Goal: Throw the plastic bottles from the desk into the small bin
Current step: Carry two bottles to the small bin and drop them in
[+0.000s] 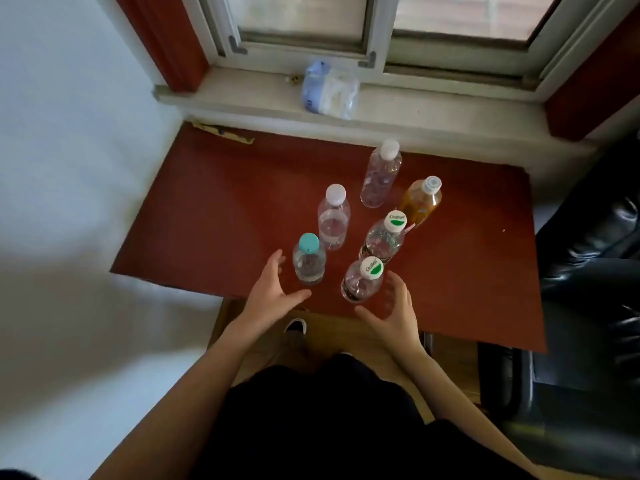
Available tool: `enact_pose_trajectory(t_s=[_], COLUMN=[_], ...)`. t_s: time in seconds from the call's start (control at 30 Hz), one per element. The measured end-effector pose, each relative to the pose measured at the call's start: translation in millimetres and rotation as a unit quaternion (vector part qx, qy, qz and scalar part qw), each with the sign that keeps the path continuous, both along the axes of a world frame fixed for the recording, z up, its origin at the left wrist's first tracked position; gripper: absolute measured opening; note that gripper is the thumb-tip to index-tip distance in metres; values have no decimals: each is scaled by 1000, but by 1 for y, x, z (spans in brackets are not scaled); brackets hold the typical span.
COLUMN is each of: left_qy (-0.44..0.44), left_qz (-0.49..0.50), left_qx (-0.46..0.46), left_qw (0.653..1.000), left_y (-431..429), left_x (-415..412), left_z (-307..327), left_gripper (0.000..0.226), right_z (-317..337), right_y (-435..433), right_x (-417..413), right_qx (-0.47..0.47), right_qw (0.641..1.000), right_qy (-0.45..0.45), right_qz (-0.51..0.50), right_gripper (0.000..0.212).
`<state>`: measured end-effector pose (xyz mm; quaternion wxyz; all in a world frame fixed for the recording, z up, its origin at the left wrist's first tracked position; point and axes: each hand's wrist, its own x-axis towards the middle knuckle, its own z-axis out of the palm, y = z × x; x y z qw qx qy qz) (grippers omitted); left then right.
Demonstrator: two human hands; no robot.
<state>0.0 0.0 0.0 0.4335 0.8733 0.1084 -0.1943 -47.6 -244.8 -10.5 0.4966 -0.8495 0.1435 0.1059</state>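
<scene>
Several plastic bottles stand upright on the red-brown desk (214, 216). Nearest me are a clear bottle with a teal cap (309, 259) and a clear bottle with a white-and-green cap (362, 280). Behind them stand a second green-logo bottle (382, 239), a white-capped clear bottle (333, 218), a taller white-capped clear bottle (380, 174) and an amber bottle (420, 200). My left hand (273, 291) is open just left of the teal-capped bottle, not touching it. My right hand (393, 311) is open just right of the nearest green-logo bottle. No bin is in view.
A plastic bag (327, 88) lies on the window sill (433, 105) behind the desk. A white wall (69, 150) is at the left. A black chair (588, 289) stands at the right. My feet and the wooden floor (346, 327) show below the desk's front edge.
</scene>
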Motion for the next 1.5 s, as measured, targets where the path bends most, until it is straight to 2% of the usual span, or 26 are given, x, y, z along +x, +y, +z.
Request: enact_pose_trajectory(t_s=[0.07, 0.13, 0.27, 0.37, 0.57, 0.67, 0.9, 0.97, 1.07, 1.23, 1.33, 1.5], left_qy=[-7, -10, -41, -43, -28, -28, 7, 37, 76, 119, 143, 181], left_qz=[-17, -56, -136, -208, -341, -422, -573, -616, -675, -747, -771, -788], left_qx=[-15, -21, -28, -50, -95, -96, -117, -120, -123, -89, -71, -51], left_qw=[1000, 998, 989, 976, 935, 901, 811, 778, 723, 648, 617, 586], left_y=[2, 5, 9, 19, 30, 16, -59, -80, -103, -127, -134, -149], left_x=[15, 29, 53, 68, 91, 96, 62, 36, -13, -119, -194, -307], left_z=[0, -3, -5, -5, 11, 21, 42, 46, 45, 27, 17, 10], left_gripper=[110, 107, 79, 66, 62, 69, 60, 55, 62, 54, 49, 48], right_z=[0, -1, -7, -3, 7, 23, 52, 55, 54, 39, 28, 17], right_y=[8, 18, 37, 57, 93, 108, 126, 132, 147, 191, 218, 237], right_x=[9, 15, 21, 17, -18, -45, -134, -167, -226, -337, -403, -493], right_qx=[8, 8, -7, 1, 38, 49, 51, 49, 62, 79, 84, 95], right_qw=[1000, 1000, 996, 985, 944, 911, 809, 769, 712, 596, 540, 460], right_qy=[-9, 1, 2, -6, -6, -34, -99, -103, -105, -96, -85, -80], right_qz=[-3, -14, -90, -170, -329, -407, -578, -629, -691, -793, -833, -879], right_gripper=[93, 88, 66, 54, 67, 64, 52, 50, 49, 46, 41, 39])
